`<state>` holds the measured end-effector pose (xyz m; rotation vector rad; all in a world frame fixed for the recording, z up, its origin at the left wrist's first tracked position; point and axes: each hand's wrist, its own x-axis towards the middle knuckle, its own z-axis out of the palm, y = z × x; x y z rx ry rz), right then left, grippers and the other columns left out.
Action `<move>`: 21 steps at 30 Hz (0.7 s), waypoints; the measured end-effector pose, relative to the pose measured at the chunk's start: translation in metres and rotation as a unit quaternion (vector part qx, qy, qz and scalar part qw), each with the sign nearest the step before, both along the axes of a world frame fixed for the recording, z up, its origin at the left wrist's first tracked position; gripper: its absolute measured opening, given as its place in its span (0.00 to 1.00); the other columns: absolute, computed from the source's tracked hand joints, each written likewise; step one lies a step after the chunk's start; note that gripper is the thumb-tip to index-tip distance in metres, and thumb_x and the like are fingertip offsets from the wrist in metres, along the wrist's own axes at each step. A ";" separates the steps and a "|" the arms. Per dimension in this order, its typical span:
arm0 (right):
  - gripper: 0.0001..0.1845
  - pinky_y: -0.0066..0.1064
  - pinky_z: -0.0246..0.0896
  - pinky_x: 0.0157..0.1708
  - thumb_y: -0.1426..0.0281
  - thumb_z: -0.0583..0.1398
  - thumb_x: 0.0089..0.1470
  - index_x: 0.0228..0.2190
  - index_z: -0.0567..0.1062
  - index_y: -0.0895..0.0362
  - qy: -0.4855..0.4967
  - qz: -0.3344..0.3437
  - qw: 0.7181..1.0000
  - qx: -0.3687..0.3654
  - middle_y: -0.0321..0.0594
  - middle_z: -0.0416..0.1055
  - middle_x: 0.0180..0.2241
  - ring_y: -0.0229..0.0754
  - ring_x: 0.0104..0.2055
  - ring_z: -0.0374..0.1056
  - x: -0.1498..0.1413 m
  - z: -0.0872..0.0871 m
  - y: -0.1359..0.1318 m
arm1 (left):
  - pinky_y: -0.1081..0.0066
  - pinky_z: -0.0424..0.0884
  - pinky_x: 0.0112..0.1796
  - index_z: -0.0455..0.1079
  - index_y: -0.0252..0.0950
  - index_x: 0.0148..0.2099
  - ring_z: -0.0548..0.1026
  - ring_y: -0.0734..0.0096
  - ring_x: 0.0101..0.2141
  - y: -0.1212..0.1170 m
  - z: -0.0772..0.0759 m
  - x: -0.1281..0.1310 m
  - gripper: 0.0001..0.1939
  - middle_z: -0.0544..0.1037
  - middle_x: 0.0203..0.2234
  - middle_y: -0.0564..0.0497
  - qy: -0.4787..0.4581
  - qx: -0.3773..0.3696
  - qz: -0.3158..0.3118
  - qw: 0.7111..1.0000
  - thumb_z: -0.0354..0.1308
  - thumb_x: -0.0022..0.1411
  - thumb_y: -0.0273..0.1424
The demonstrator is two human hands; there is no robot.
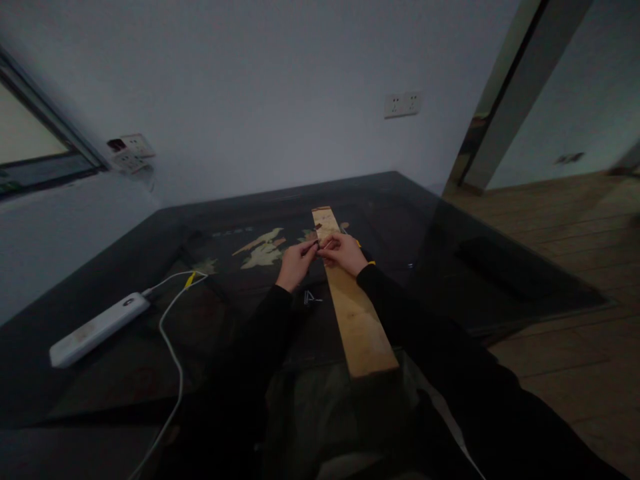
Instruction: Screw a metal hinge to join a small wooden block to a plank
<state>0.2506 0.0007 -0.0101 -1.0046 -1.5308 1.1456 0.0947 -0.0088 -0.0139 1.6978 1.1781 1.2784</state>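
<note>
A long narrow wooden plank (pixel 358 319) lies on the dark glass-topped table (pixel 240 220), running from the near edge away from me. Above its far half my left hand (pixel 296 263) and my right hand (pixel 343 253) meet, fingertips pinched together. Between them is a small thin dark object that I cannot make out. A few small metal nails (pixel 311 297) lie on the glass just left of the plank, below my left wrist. Both arms wear black sleeves.
A white power strip (pixel 97 329) with a white cable (pixel 173 347) lies on the table's left side. Wall sockets (pixel 403 104) sit on the far wall, more sockets (pixel 128 153) on the left wall. Wooden floor (pixel 575 267) and a doorway are to the right.
</note>
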 end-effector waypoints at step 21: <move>0.14 0.29 0.67 0.27 0.69 0.68 0.39 0.30 0.72 0.59 0.021 0.121 0.991 0.060 0.33 0.72 0.22 0.35 0.24 0.69 0.012 0.007 0.006 | 0.69 0.76 0.32 0.75 0.31 0.42 0.78 0.64 0.35 -0.009 0.015 -0.003 0.20 0.80 0.35 0.44 -0.086 -0.079 -0.033 0.993 0.68 0.47 0.36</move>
